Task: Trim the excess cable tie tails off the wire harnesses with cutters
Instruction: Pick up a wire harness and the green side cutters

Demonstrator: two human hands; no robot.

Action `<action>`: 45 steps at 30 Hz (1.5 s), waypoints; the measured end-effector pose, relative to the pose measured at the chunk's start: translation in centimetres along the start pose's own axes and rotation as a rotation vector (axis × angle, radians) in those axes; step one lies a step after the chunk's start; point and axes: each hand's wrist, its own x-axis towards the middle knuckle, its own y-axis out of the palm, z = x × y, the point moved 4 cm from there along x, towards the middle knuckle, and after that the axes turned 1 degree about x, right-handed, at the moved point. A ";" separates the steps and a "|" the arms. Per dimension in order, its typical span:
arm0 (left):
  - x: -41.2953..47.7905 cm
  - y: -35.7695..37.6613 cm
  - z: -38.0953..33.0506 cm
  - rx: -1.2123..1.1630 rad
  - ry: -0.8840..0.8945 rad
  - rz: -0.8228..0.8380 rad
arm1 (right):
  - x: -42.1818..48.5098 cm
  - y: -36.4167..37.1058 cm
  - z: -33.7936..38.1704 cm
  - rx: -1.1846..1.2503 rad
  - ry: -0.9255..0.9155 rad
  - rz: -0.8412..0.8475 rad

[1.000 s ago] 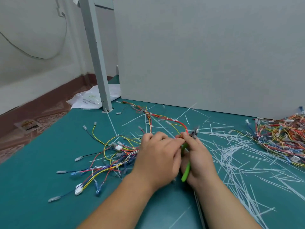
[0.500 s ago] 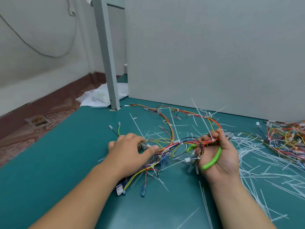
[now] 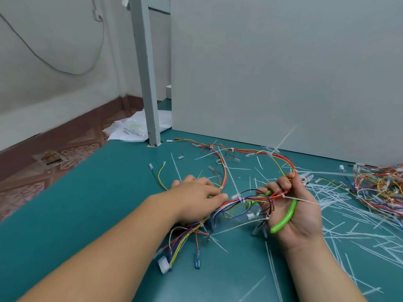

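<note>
- Currently my left hand (image 3: pixel 196 199) lies palm down on the teal table (image 3: pixel 87 214). Its fingers curl onto the near end of the wire harness (image 3: pixel 239 201).
- I think thumb and forefinger pinch the bundle there, though the back of the hand hides the contact.
- My right hand (image 3: pixel 292 210) is turned palm up, just to the right of the left one. It holds the green-handled cutters (image 3: pixel 285 219) against the palm, and the curled fingers also trap the harness's red and orange wires.
- The cutters' metal head pokes out past the thumb, pointing away from me. I cannot tell whether the blades are apart.
- The harness runs from one hand to the other and loops on toward the grey panel (image 3: pixel 283 73). Its connectors fan out below my left wrist.
- One uncut tie tail (image 3: pixel 301 200) sticks out rightward across my right palm, just above the green handle.
- Cut white tails (image 3: pixel 349 214) litter the table to the right of that hand.
- A heap of other harnesses (image 3: pixel 381 186) sits further right, well apart from both hands.
</note>
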 end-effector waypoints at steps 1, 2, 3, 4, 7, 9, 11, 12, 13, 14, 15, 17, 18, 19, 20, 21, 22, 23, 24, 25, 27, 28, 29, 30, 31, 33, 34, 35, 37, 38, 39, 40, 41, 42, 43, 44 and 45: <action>0.0 -0.3 0.6 0.019 -0.034 -0.024 | 0.1 0.1 0.2 0.007 -0.015 -0.011; 0.0 -0.7 1.2 0.030 -0.070 -0.044 | 0.2 0.1 0.4 0.012 -0.022 -0.023; -0.1 -1.1 1.8 0.031 -0.106 -0.063 | 0.2 0.0 0.6 0.012 -0.029 -0.033; -0.2 -1.5 2.3 0.031 -0.144 -0.084 | 0.3 -0.1 0.7 0.010 -0.039 -0.042; -0.6 -2.3 3.4 0.091 -0.233 -0.177 | 0.4 -0.3 0.9 0.029 -0.054 -0.064; -0.7 -2.7 3.8 0.152 -0.295 -0.196 | 0.4 -0.1 0.9 0.021 -0.033 -0.053; -0.5 -3.1 3.7 0.270 -0.371 -0.208 | 0.3 0.1 0.5 -0.031 -0.009 -0.026; -0.2 -3.3 3.5 0.334 -0.399 -0.226 | 0.2 0.2 0.3 -0.056 -0.003 -0.008; 0.0 -3.5 3.1 0.378 -0.416 -0.249 | 0.0 0.3 0.1 -0.069 0.003 0.011; 0.2 -3.6 2.8 0.397 -0.423 -0.265 | -0.1 0.3 0.0 -0.071 0.010 0.026; 0.5 -3.6 2.6 0.382 -0.430 -0.258 | -0.2 0.4 -0.1 -0.065 0.017 0.040; 0.9 -3.7 3.1 0.276 -0.467 -0.204 | -0.2 0.4 0.0 -0.044 0.023 0.063; 1.0 -3.9 3.5 0.230 -0.491 -0.180 | -0.3 0.5 0.2 -0.036 0.025 0.073; 1.2 -4.1 3.8 0.221 -0.510 -0.170 | -0.3 0.5 0.3 -0.031 0.026 0.082; 1.4 -4.4 4.0 0.246 -0.521 -0.163 | -0.3 0.5 0.4 -0.028 0.026 0.091; 1.6 -4.6 4.1 0.283 -0.527 -0.152 | -0.3 0.5 0.4 -0.025 0.023 0.097; 1.7 -4.7 4.2 0.318 -0.532 -0.142 | -0.3 0.5 0.5 -0.019 0.014 0.100; 1.7 -4.9 4.5 0.344 -0.542 -0.141 | -0.2 0.4 0.6 -0.010 0.001 0.100; 1.6 -5.1 5.1 0.361 -0.559 -0.152 | 0.0 0.3 1.0 0.004 -0.019 0.097; 1.5 -5.3 5.8 0.368 -0.587 -0.168 | 0.2 0.1 1.5 0.024 -0.045 0.091; 1.1 -5.6 7.5 0.371 -0.643 -0.204 | 0.7 -0.5 2.8 0.089 -0.100 0.070; 0.9 -5.7 8.4 0.372 -0.665 -0.218 | 0.9 -0.9 3.3 0.127 -0.122 0.057; 0.7 -5.9 9.0 0.375 -0.686 -0.231 | 1.1 -1.3 3.7 0.164 -0.139 0.045; 0.5 -6.0 9.5 0.381 -0.704 -0.243 | 1.2 -1.6 3.8 0.192 -0.153 0.033; 0.3 -6.2 10.0 0.386 -0.716 -0.256 | 1.3 -1.9 3.8 0.206 -0.164 0.019; 0.0 -6.4 10.7 0.406 -0.738 -0.272 | 1.6 -2.3 3.5 0.198 -0.176 -0.030; -0.2 -6.5 10.9 0.428 -0.747 -0.275 | 1.8 -2.5 3.4 0.193 -0.175 -0.059; -0.4 -6.6 10.9 0.451 -0.747 -0.279 | 1.9 -2.6 3.4 0.191 -0.169 -0.087; -0.8 -6.7 10.5 0.460 -0.745 -0.278 | 2.0 -2.6 3.3 0.171 -0.147 -0.122; -0.8 -6.6 10.0 0.465 -0.735 -0.281 | 2.0 -2.5 3.1 0.147 -0.128 -0.129; -0.6 -6.6 9.3 0.485 -0.688 -0.308 | 2.0 -2.4 2.9 0.122 -0.110 -0.133; -0.5 -6.5 8.2 0.496 -0.582 -0.356 | 2.0 -2.4 2.6 0.100 -0.099 -0.137; -0.4 -6.1 7.0 0.447 -0.427 -0.381 | 1.9 -2.3 2.4 0.086 -0.093 -0.141; -0.4 -5.4 5.9 0.282 -0.244 -0.361 | 1.9 -2.3 2.3 0.078 -0.091 -0.145; -0.8 -4.7 5.1 0.039 -0.120 -0.271 | 1.8 -2.2 2.3 0.081 -0.093 -0.151; -1.5 -4.1 4.3 -0.179 -0.076 -0.145 | 1.8 -2.2 2.5 0.095 -0.102 -0.157; -2.4 -3.7 3.7 -0.238 -0.060 -0.065 | 1.8 -2.3 2.8 0.118 -0.114 -0.160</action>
